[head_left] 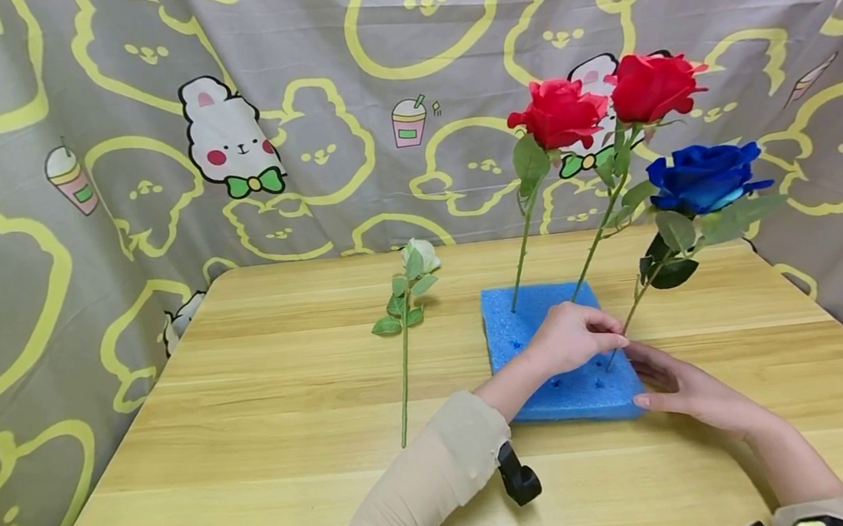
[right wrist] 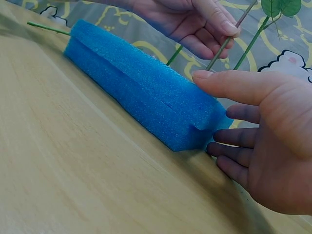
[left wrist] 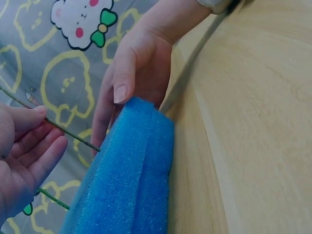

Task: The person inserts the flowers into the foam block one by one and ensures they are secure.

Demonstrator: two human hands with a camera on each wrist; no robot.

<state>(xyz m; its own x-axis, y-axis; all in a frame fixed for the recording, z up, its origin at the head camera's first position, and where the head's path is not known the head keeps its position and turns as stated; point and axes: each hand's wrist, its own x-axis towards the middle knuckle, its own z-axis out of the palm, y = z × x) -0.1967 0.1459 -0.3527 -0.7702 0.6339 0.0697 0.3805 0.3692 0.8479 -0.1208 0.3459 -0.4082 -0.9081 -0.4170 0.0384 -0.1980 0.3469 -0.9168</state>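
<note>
At the right of the head view, a blue artificial rose (head_left: 703,178) leans to the right, its stem's lower end at the blue foam block (head_left: 592,403). My left hand (head_left: 571,338) pinches that stem low down, just above the foam, between thumb and fingertips. With relaxed, nearly straight fingers, my right hand (head_left: 692,390) touches the block's right side, its thumb (right wrist: 229,85) lying along the near corner edge. Two red roses, one on the left (head_left: 559,113) and one on the right (head_left: 658,88), stand upright in the block's far part. Small holes dot the foam's top.
A white rose (head_left: 421,256) with a long green stem lies on the wooden table (head_left: 254,411), left of the block. Behind the table hangs a grey patterned curtain (head_left: 325,21). A black curved piece (head_left: 519,476) sticks out at my left wrist.
</note>
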